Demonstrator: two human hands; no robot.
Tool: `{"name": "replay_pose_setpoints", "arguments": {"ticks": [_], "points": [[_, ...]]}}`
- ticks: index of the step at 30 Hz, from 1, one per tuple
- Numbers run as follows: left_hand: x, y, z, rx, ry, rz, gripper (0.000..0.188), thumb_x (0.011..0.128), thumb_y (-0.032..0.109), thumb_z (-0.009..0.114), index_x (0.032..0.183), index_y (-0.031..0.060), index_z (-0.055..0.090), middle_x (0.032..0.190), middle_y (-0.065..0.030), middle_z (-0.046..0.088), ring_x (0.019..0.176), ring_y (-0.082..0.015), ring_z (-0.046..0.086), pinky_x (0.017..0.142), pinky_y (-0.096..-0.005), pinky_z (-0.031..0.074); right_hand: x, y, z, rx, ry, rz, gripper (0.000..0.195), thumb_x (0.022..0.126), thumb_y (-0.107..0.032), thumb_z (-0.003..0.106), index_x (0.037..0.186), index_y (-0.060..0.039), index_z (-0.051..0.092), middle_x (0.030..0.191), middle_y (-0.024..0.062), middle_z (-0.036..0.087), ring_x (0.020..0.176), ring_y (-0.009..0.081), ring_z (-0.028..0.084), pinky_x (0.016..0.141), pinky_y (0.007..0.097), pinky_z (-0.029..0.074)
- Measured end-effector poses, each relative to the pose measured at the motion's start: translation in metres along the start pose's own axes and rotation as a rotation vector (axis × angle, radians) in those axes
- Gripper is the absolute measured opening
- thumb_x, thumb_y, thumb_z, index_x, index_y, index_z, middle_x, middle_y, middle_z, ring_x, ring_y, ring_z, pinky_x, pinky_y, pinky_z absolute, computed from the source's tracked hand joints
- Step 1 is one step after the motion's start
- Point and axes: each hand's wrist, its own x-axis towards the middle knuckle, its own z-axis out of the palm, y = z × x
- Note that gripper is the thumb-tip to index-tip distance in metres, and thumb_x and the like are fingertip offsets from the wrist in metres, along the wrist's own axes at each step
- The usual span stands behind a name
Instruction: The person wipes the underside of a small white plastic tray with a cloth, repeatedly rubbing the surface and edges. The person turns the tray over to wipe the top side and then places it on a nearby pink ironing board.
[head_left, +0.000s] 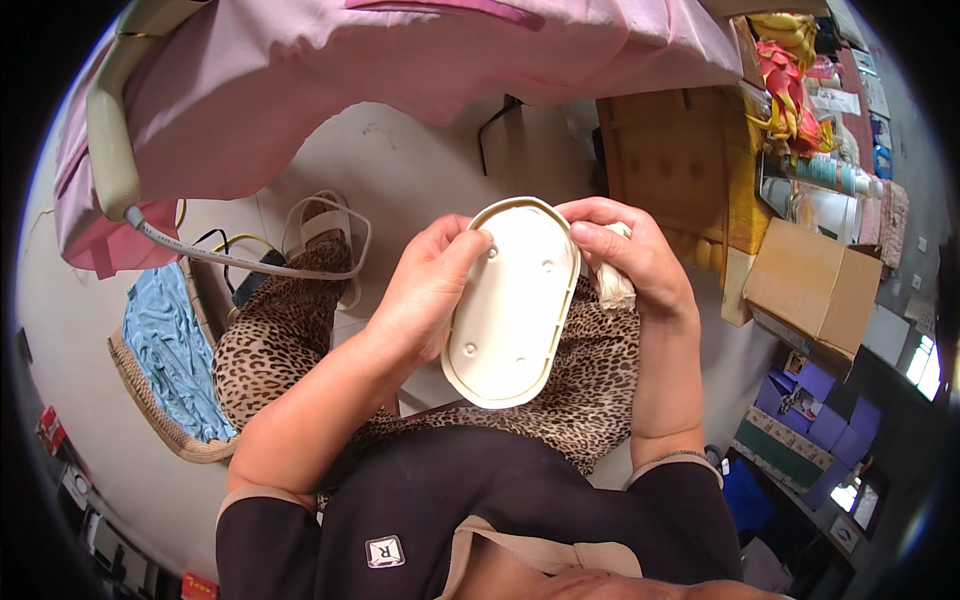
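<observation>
A cream oval plastic cover (517, 307) with a raised rim and several small round bosses is held tilted above my lap. My left hand (427, 289) grips its left edge, thumb lying on the inner face. At the upper right rim, the thumb and forefinger of my right hand (637, 251) touch the cover. A whitish crumpled roll (616, 281), perhaps cloth or tissue, is tucked in that same hand under the curled fingers. The underside of the cover is hidden.
Pink cloth (450, 67) hangs ahead, with a cream tubular arm (112, 150) and grey cable (225, 255) at left. A basket with blue cloth (169, 345) stands by my leg. To the right are a wooden cabinet (660, 165), a cardboard box (814, 285) and dragon fruit (787, 90).
</observation>
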Motion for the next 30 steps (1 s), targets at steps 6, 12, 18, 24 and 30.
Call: {"name": "replay_pose_setpoints", "arguments": {"ticks": [6, 12, 18, 24, 30], "points": [[-0.003, -0.002, 0.001, -0.128, 0.029, 0.065, 0.031, 0.092, 0.009, 0.054, 0.12, -0.0044, 0.049, 0.106, -0.0118, 0.061, 0.093, -0.015, 0.061, 0.083, -0.0302, 0.051, -0.001, 0.005, 0.022, -0.136, 0.156, -0.012, 0.033, 0.095, -0.019, 0.065, 0.119, 0.0041, 0.064, 0.102, 0.0055, 0.069, 0.095, 0.0091, 0.062, 0.084, 0.0252, 0.05], [-0.007, 0.007, 0.003, -0.035, -0.001, 0.111, 0.041, 0.091, 0.012, 0.057, 0.129, -0.0005, 0.049, 0.113, -0.0102, 0.061, 0.101, -0.0177, 0.06, 0.088, -0.0333, 0.05, -0.002, 0.004, 0.034, -0.139, 0.162, -0.002, 0.032, 0.096, -0.019, 0.063, 0.119, 0.003, 0.066, 0.1, 0.0039, 0.07, 0.094, 0.0088, 0.061, 0.084, 0.0251, 0.049], [0.003, 0.004, -0.008, 0.026, -0.019, 0.004, 0.041, 0.09, 0.02, 0.064, 0.126, 0.0034, 0.054, 0.11, -0.0067, 0.062, 0.101, -0.0157, 0.058, 0.084, -0.0314, 0.048, -0.004, 0.002, 0.035, -0.19, 0.093, 0.013, 0.03, 0.097, -0.017, 0.062, 0.119, 0.0028, 0.066, 0.099, 0.0022, 0.069, 0.091, 0.0079, 0.061, 0.082, 0.0246, 0.049], [0.014, -0.004, -0.009, 0.019, -0.027, 0.021, 0.034, 0.089, 0.021, 0.065, 0.117, 0.0033, 0.057, 0.107, -0.0066, 0.062, 0.099, -0.0147, 0.058, 0.083, -0.0298, 0.048, -0.006, 0.002, 0.035, -0.174, 0.062, 0.021, 0.028, 0.097, -0.016, 0.062, 0.117, 0.0026, 0.067, 0.097, 0.0018, 0.069, 0.09, 0.0073, 0.06, 0.081, 0.0243, 0.049], [0.01, 0.009, -0.009, 0.003, -0.106, -0.011, 0.024, 0.088, 0.012, 0.062, 0.109, 0.0016, 0.057, 0.095, -0.006, 0.066, 0.085, -0.0126, 0.061, 0.077, -0.0276, 0.049, -0.009, -0.002, 0.026, -0.138, 0.05, 0.061, 0.026, 0.096, -0.015, 0.062, 0.114, 0.0026, 0.067, 0.095, 0.0016, 0.069, 0.089, 0.0072, 0.06, 0.08, 0.0239, 0.049]]}}
